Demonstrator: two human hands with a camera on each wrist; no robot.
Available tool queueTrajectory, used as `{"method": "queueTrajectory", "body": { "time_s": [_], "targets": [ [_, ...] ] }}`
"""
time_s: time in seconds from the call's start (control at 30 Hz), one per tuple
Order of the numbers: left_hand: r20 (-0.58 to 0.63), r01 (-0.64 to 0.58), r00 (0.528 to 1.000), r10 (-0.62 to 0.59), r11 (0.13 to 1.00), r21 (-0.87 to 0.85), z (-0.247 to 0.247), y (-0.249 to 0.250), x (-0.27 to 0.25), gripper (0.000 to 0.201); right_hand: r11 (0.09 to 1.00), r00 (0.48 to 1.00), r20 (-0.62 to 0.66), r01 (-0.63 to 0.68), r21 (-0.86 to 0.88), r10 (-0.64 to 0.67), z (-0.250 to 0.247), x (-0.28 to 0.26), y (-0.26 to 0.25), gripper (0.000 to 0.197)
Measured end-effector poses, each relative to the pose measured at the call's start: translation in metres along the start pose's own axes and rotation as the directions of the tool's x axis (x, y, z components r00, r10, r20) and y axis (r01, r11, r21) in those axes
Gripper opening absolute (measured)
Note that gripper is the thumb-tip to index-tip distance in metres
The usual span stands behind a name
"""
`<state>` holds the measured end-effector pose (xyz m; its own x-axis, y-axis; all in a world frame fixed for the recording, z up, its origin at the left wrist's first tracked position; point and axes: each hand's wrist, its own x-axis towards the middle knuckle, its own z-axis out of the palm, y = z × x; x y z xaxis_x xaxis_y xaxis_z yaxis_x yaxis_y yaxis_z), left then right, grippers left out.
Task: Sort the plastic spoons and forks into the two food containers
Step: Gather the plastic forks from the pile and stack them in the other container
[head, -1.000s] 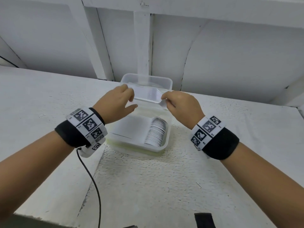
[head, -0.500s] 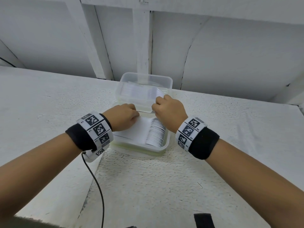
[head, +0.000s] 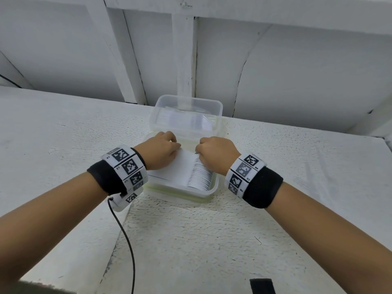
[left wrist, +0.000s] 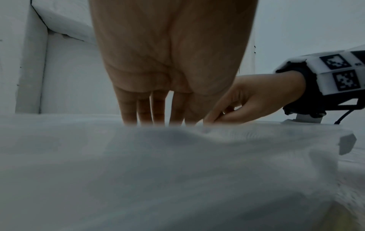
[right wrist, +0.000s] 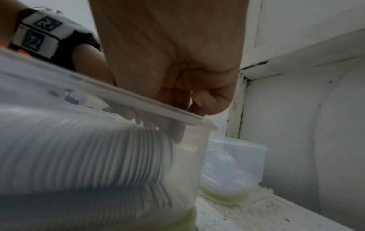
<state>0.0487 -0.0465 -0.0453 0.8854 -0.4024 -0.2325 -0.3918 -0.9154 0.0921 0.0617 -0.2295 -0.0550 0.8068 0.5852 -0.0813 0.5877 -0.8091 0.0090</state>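
On the table [head: 297, 187] two clear containers touch end to end, the far one [head: 186, 107] at 12 o'clock, the near one [head: 213, 188] holding stacked spoons [head: 200, 177], into which the left hand [head: 158, 150] reaches straight-fingered while the right hand [head: 216, 154] pinches their top edge.

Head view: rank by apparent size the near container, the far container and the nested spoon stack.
1. near container
2. far container, though it sits farther off, so true size may match
3. spoon stack
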Motion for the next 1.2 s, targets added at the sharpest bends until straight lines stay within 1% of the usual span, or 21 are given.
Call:
{"method": "queueTrajectory", "body": {
  "time_s": [0.07,0.17,0.3,0.43,0.6,0.67,0.8,0.9,0.97,1.07,1.13,1.2],
  "targets": [
    [0.008,0.000,1.000,0.001,1.000,-0.012,-0.001,0.001,0.001,0.040,0.999,1.000,0.005,-0.007,0.031,0.006,0.002,-0.002,0.002,0.030],
    [0.052,0.011,0.999,-0.008,0.998,-0.060,-0.002,0.000,0.001,0.039,0.998,1.000,-0.016,-0.010,0.060,0.011,0.001,-0.005,0.003,0.030],
    [0.061,0.062,0.996,-0.059,0.998,-0.033,-0.002,-0.003,0.001,0.037,0.999,0.999,-0.036,-0.023,0.024,0.024,0.002,-0.008,0.002,0.026],
    [0.111,0.094,0.990,-0.085,0.992,-0.080,0.000,-0.002,0.002,0.035,0.996,0.998,-0.008,-0.067,0.065,0.068,0.000,-0.011,0.002,0.026],
    [0.047,0.086,0.996,-0.082,0.992,-0.090,0.004,-0.007,0.005,0.038,0.985,0.995,0.010,-0.097,0.145,0.097,-0.004,-0.013,0.003,0.027],
    [0.026,0.073,0.997,-0.070,0.992,-0.103,0.003,-0.008,0.006,0.037,0.987,0.995,0.006,-0.100,0.125,0.100,-0.003,-0.013,0.002,0.026],
    [-0.005,0.069,0.998,-0.070,0.992,-0.109,-0.001,-0.007,0.006,0.035,0.996,0.996,-0.017,-0.082,0.018,0.083,-0.002,-0.015,0.000,0.022],
    [-0.021,0.092,0.995,-0.095,0.989,-0.113,-0.002,-0.007,0.006,0.032,0.998,0.997,-0.049,-0.063,0.010,0.064,-0.004,-0.016,0.001,0.023],
    [-0.016,0.099,0.995,-0.101,0.988,-0.118,-0.004,-0.006,0.005,0.030,0.997,0.996,-0.065,-0.053,0.059,0.057,-0.006,-0.019,0.003,0.026],
    [0.006,0.100,0.995,-0.100,0.989,-0.109,-0.008,-0.005,0.002,0.030,0.978,0.990,-0.113,-0.055,0.203,0.079,-0.014,-0.029,0.009,0.028],
    [0.002,0.101,0.995,-0.102,0.989,-0.109,-0.012,-0.002,-0.001,0.030,0.935,0.981,-0.145,-0.073,0.348,0.130,-0.020,-0.041,0.015,0.026],
    [-0.026,0.094,0.995,-0.098,0.988,-0.121,-0.017,0.002,-0.006,0.029,0.869,0.968,-0.160,-0.095,0.485,0.195,-0.026,-0.058,0.024,0.022]
  ]
}}
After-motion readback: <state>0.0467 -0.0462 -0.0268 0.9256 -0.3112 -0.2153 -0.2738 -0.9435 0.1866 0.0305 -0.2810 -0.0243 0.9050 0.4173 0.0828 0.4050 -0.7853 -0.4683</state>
